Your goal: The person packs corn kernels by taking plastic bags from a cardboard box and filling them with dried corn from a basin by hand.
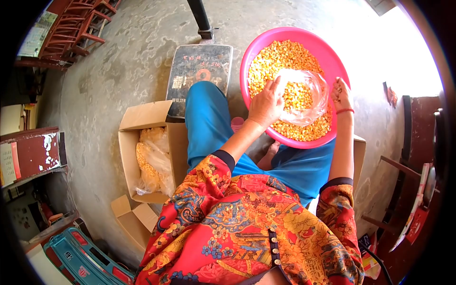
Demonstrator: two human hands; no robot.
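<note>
A clear plastic bag [319, 90], its mouth spread wide, rests in a pink basin [248, 71] full of yellow corn kernels [289, 52]. Kernels also show inside the bag's opening. At the bag's left edge, my left hand [266, 104] pinches the plastic between thumb and fingers. My right hand [342, 96] is over the basin's right rim with its fingers curled closed; what they hold cannot be made out. The basin is above my lap, near my right knee.
An open cardboard box [127, 152] with bags of corn [156, 156] stands left of my legs. Ahead is a platform scale [199, 71] with a dark post. A pink cup [237, 124] sits between my legs. Wooden chairs [78, 28] are far left; a teal case [80, 259] is lower left.
</note>
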